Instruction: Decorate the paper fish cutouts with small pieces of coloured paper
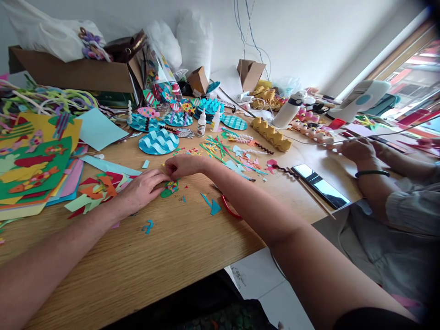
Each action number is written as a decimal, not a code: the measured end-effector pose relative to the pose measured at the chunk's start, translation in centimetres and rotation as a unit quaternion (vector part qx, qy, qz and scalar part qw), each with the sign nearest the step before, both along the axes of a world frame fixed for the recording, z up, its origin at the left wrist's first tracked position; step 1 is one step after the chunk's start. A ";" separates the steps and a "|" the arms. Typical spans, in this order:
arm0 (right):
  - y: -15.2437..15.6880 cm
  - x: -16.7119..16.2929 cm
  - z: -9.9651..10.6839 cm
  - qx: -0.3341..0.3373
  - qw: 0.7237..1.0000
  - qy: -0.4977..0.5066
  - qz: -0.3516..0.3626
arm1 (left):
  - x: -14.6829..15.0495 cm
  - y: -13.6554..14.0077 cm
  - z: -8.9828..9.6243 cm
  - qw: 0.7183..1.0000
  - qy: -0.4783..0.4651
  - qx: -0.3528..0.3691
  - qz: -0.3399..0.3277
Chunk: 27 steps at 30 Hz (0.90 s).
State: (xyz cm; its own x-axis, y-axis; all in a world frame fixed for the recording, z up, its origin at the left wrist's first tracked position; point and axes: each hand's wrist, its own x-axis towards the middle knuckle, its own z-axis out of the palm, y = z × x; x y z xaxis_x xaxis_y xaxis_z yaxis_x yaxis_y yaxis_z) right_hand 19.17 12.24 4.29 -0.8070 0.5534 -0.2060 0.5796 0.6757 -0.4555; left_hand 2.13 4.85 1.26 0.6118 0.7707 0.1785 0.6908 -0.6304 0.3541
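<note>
On the wooden table lies a small green paper cutout (169,189), seemingly a fish, with red and yellow pieces on it. My left hand (146,187) rests at its left edge, fingers bent and holding it against the tabletop. Just above the cutout, my right hand (184,166) is curled with its fingers pinched together; whatever is between them is hidden. Blue paper scraps (213,207) lie to the right, beside red-handled scissors (231,208) partly covered by my right forearm. Beyond my hands is a round blue wavy paper piece (158,141).
Coloured paper scraps (99,192) and stacked sheets (34,169) lie left. Glue bottles (201,123) stand behind my hands. Thin paper strips (220,149), a phone (320,185) and a wooden stick (318,201) lie right. Another person's hands (359,153) are at the far right.
</note>
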 end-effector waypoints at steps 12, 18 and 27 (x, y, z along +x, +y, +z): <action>-0.9 -0.1 0.5 0.012 1.000 -0.004 -0.004 | 0.0 0.1 0.0 1.000 0.008 -0.005 -0.006; 0.3 0.3 -0.3 -0.024 1.000 0.018 0.005 | 0.0 0.0 0.0 1.000 0.001 -0.010 0.011; -1.0 -0.1 0.5 0.005 1.000 -0.005 -0.010 | 0.1 0.0 -0.1 1.000 0.006 -0.009 0.021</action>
State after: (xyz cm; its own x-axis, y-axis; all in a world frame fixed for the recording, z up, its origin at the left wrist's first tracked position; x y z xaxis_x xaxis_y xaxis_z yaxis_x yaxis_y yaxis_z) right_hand 19.02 11.26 4.76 -0.7939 0.5711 -0.2087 0.5973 0.6684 -0.4433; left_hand 2.23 4.82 1.21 0.5815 0.7982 0.1572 0.7207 -0.5951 0.3557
